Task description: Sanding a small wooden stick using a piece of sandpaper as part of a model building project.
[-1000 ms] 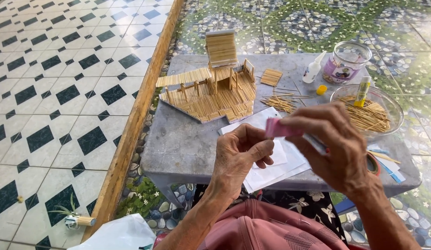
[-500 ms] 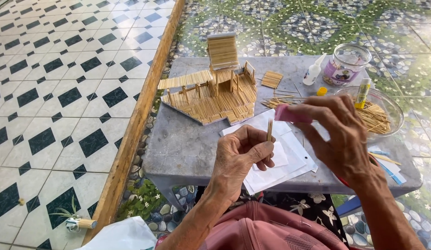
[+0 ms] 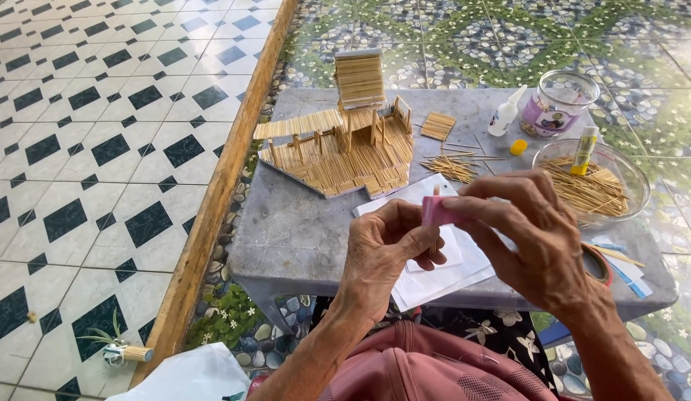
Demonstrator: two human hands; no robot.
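Observation:
My left hand (image 3: 385,249) pinches a thin wooden stick (image 3: 435,191) upright above white paper sheets (image 3: 442,263). My right hand (image 3: 536,238) grips a small pink tool (image 3: 438,211), pressed against the stick near its top. Both hands hover over the near edge of a low grey table (image 3: 301,230). A model house made of wooden sticks (image 3: 345,141) stands at the table's far left.
A glass bowl (image 3: 620,174) of sticks holds a glue stick (image 3: 585,149). A glue bottle (image 3: 506,113), a yellow cap (image 3: 518,147), a glass jar (image 3: 561,102) and loose sticks (image 3: 449,165) lie behind. Tape roll (image 3: 599,261) at right. Tiled floor, a wooden border, pebbles surround.
My right hand drew back from the right and brought the pink tool against the stick in my left hand. The left hand has stayed in about the same place.

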